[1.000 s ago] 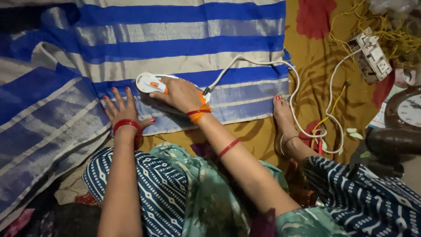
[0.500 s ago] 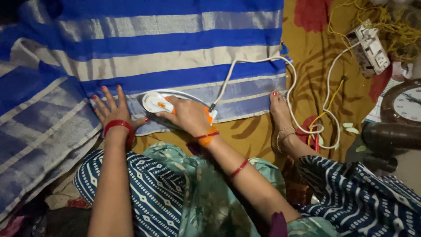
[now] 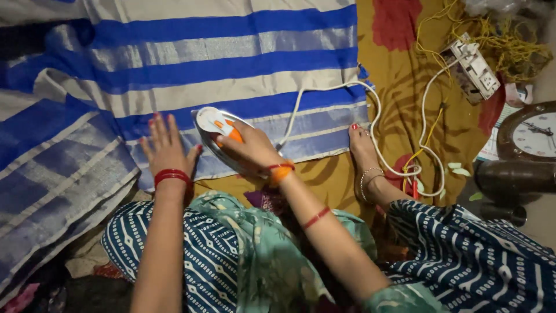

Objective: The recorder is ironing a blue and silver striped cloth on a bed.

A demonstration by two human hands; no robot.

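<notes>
A blue, white and silver striped cloth (image 3: 191,64) lies spread across the floor in front of me. My right hand (image 3: 250,148) grips the orange handle of a white electric iron (image 3: 213,128), which rests on the cloth's near edge. Just left of the iron, my left hand (image 3: 165,149) lies flat on the cloth with fingers spread; it wears red bangles. The iron's white cord (image 3: 370,110) loops right toward a white power strip (image 3: 474,69).
My bare foot (image 3: 365,156) rests on the yellow and red floor sheet (image 3: 399,64), beside the cord. A round wall clock (image 3: 531,132) and a dark metal vessel (image 3: 512,179) lie at the right. Tangled yellow wire (image 3: 509,40) sits at the top right.
My right hand has kept sliding the iron along the cloth's near edge. My left hand stays flat beside it, and the view has shifted slightly.
</notes>
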